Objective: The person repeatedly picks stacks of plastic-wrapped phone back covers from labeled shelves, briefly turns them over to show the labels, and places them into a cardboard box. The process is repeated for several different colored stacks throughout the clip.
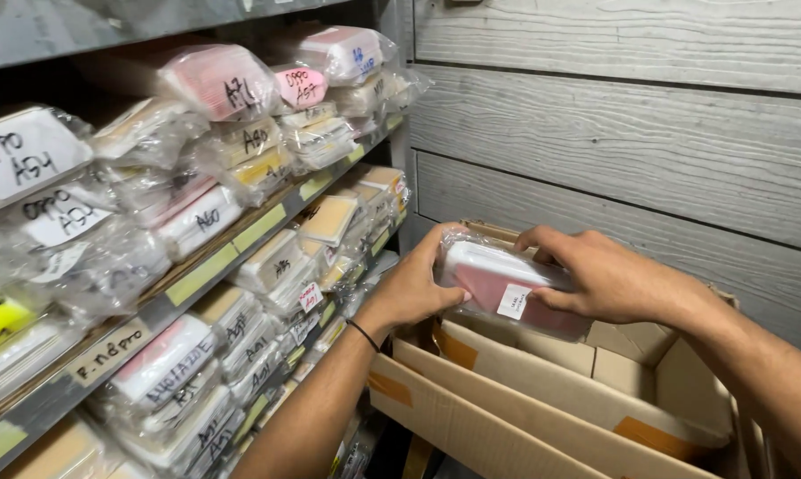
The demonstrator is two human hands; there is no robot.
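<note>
Both my hands hold one clear plastic bag of flat red and white packs with a small white label, just above an open cardboard box. My left hand grips the bag's left end; a thin black band circles that wrist. My right hand lies over the bag's top and right end, fingers curled around it. The bag's lower edge is hidden behind the box flaps.
Metal shelves on the left carry several plastic-wrapped bundles with handwritten labels, stacked on three levels. A grey wood-plank wall stands behind the box. More cardboard flaps overlap at the bottom of the view.
</note>
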